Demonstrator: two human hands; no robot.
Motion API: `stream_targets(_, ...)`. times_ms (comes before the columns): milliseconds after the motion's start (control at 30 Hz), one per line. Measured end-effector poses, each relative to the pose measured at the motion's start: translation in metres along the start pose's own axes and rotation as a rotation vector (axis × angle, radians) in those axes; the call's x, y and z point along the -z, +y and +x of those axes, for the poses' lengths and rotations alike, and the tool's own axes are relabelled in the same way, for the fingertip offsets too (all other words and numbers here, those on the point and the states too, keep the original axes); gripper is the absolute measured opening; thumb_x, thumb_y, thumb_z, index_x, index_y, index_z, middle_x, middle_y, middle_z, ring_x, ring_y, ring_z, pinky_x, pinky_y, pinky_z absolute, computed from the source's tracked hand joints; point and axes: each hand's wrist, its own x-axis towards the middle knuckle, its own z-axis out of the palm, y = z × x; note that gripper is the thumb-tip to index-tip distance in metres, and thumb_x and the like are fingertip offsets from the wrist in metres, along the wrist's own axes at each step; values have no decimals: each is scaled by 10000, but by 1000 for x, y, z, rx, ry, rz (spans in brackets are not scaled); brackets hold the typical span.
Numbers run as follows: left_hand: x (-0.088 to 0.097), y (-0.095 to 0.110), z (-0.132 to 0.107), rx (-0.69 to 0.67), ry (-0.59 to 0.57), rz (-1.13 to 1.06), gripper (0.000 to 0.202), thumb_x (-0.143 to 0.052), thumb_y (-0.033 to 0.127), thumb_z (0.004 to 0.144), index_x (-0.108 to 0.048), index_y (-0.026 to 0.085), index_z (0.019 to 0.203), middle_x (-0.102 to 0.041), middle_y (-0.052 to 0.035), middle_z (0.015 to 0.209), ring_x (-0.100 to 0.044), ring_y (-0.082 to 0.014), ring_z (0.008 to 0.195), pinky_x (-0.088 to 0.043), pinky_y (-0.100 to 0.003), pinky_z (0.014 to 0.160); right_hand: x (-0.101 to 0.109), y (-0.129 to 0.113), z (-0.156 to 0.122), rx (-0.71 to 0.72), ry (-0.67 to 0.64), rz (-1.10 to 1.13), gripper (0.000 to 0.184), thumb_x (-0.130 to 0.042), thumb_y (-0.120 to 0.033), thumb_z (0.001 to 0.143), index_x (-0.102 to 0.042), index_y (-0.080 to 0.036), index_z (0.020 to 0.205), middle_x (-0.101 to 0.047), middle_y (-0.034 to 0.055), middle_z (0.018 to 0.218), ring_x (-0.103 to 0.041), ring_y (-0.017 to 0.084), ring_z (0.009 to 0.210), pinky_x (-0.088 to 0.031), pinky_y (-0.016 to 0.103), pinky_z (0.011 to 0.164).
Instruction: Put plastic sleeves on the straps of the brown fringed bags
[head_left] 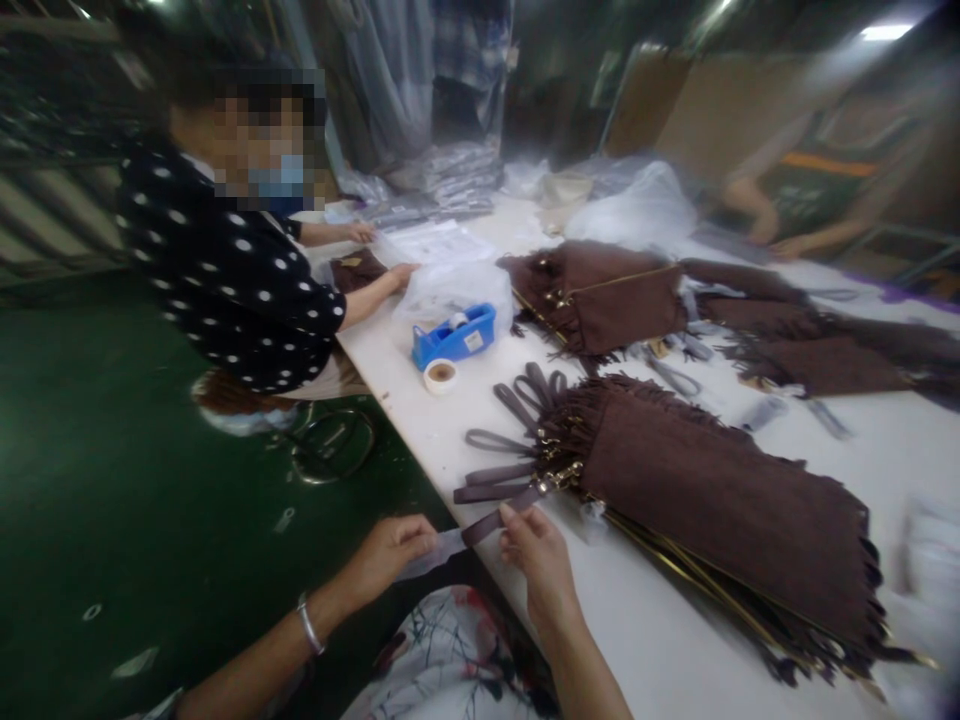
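My left hand (390, 555) pinches the pale wrapped end of a brown bag strap (480, 527) off the table's near edge. My right hand (536, 560) grips the same strap a little further along, fingers closed on it. The strap runs up to a gold clasp on a stack of brown fringed suede bags (720, 500) lying on the white table (645, 620). More straps fan out to the left of the stack. A bracelet shows on my left wrist.
A blue tape dispenser (454, 337) and a tape roll (440, 375) sit further up the table. More brown bags (600, 295) and plastic bags (630, 210) lie beyond. A person in a dotted top (225, 280) works at the left edge; another person's arms (780, 230) rest far right.
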Motion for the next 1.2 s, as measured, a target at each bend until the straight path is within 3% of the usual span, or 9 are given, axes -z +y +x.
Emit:
stream_targets(233, -12, 17, -7, -138, 118, 251, 278, -527, 390, 896, -681, 183, 793, -663, -19, 779, -586, -181, 767, -386, -256, 708, 0, 4, 1, -19, 28, 19, 414, -746, -517, 705, -505, -181, 683, -540, -42, 548, -437, 68, 460, -341, 185, 449)
stream_targets(333, -22, 13, -3, -84, 141, 85, 282, -536, 407, 885, -673, 172, 810, -668, -26, 768, -589, -182, 746, -407, -263, 698, 2, 8, 3, -15, 2, 16, 405, -741, -518, 708, -531, -172, 704, -533, -42, 544, -419, 63, 453, -312, 185, 442)
stream_targets(500, -42, 6, 3, 90, 73, -311, 369, -616, 481, 821, -676, 131, 924, -693, -63, 755, -631, -200, 716, -461, -297, 698, 7, 7, 4, -6, 9, -43, 394, -732, -511, 709, -527, -175, 684, -521, -47, 533, -410, 69, 454, -306, 195, 448)
stream_targets(633, -54, 16, -1, 194, -1, -529, 422, -651, 500, 803, -665, 136, 1016, -705, -109, 921, -654, -229, 851, -497, -331, 763, 9, 5, 3, 31, 2, -48, 379, -718, -498, 723, -516, -182, 669, -492, -61, 513, -386, 70, 448, -291, 197, 446)
stream_targets(800, -59, 29, -1, 161, -50, -584, 366, -680, 449, 800, -675, 133, 986, -700, -120, 960, -647, -208, 836, -498, -322, 771, 11, 5, 2, 45, 2, -79, 379, -718, -516, 712, -553, -175, 691, -500, -62, 514, -394, 76, 446, -303, 203, 444)
stream_targets(1000, -66, 37, 25, 91, -38, -535, 304, -719, 383, 753, -675, 107, 871, -693, -92, 787, -618, -173, 709, -461, -285, 681, 14, 9, 2, 42, -127, -74, 414, -726, -539, 705, -566, -157, 697, -565, -24, 528, -488, 96, 463, -322, 202, 448)
stream_targets(1067, -69, 38, 35, 83, -33, -542, 294, -748, 368, 714, -658, 108, 819, -680, -76, 728, -599, -156, 649, -442, -271, 633, 18, 7, 4, 61, -83, -55, 420, -712, -554, 718, -594, -157, 784, -608, -3, 588, -537, 116, 504, -341, 199, 445)
stream_targets(1200, -70, 37, 48, 109, 20, -513, 305, -791, 368, 654, -615, 128, 724, -657, -45, 665, -586, -144, 596, -469, -300, 658, 25, -5, 12, 139, 196, 54, 528, -649, -616, 748, -596, -180, 1041, -685, 38, 847, -489, 84, 481, -360, 200, 417)
